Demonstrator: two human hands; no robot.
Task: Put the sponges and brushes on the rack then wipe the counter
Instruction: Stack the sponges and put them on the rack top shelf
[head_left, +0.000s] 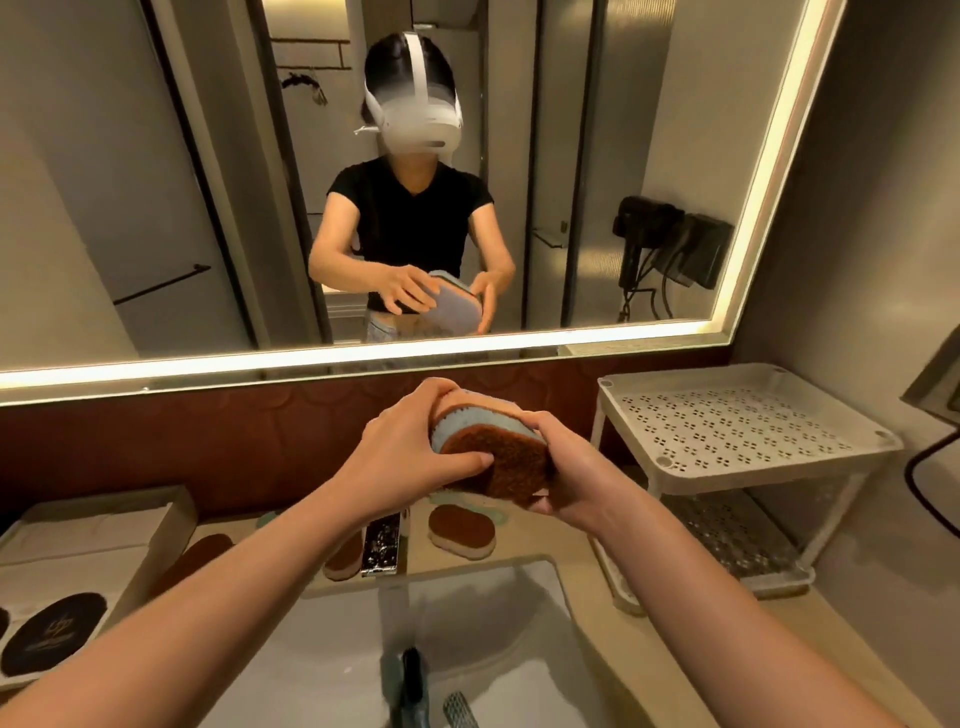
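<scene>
The held sponge (493, 457) sits between the left hand (410, 452) and right hand (571, 467), above the faucet (383, 540) at the back of the sink (493, 623). On the counter (857, 613) behind the sink, a second sponge (344, 558) lies left of the faucet and a third sponge (461, 530) right of it. The two-tier rack (727, 431) stands at the right, a tray (104, 545) at the far left, and the mirror (156, 156) behind everything.

Dim, warm light from the glowing mirror edge strip (363, 358); wide-angle bending at edges, soft focus throughout.
</scene>
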